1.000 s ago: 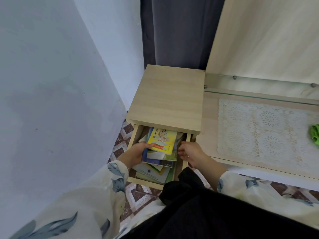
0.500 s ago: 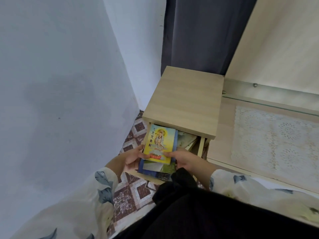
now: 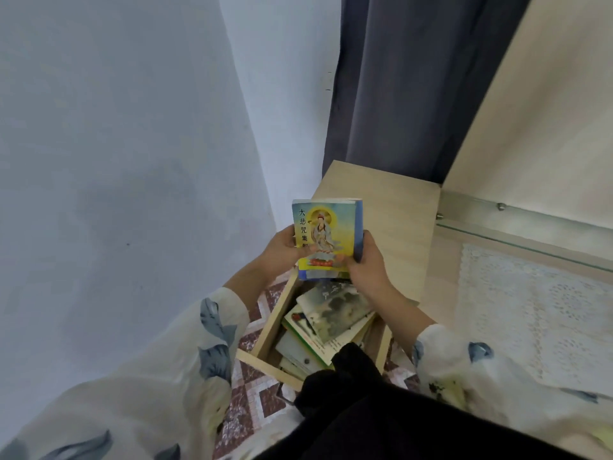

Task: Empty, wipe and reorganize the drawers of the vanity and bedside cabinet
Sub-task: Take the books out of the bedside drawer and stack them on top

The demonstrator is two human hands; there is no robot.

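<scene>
Gripping a small stack of books (image 3: 326, 240) from 2 sides, raised clear above the open drawer (image 3: 272, 322) and in front of the bedside cabinet (image 3: 394, 207). Left hand (image 3: 282, 250) clasped on the stack's left edge, thumb lying across the cover, fingers hidden behind. Right hand (image 3: 368, 265) curled round the right edge and lower corner, thumb pressed on the cover near the bottom, fingertips wrapped over the blue side. Topmost cover nearly upright and facing the camera: yellow and blue, with a robed figure standing on a lotus and 1 column of Chinese characters down the left side. Beneath it, a blue edge showing at the right and along the bottom; number of books in the stack impossible to tell.

Directly below, pulled out from the cabinet, the pale wooden drawer, holding a loose pile of books (image 3: 335, 315) lying crooked over one another, topmost with a grey-green misty picture. Near end of the drawer partly hidden by a black garment (image 3: 365, 413).

To the right, just beside the cabinet, the vanity (image 3: 442, 280) with a white lace mat (image 3: 537, 313) and a glass shelf (image 3: 530, 232) along its back. Dark curtain (image 3: 414, 78) behind the cabinet, pale wall (image 3: 116, 161) at the left, patterned floor tiles (image 3: 257, 386) beside the drawer. Floral sleeves (image 3: 215, 330) on both arms.
</scene>
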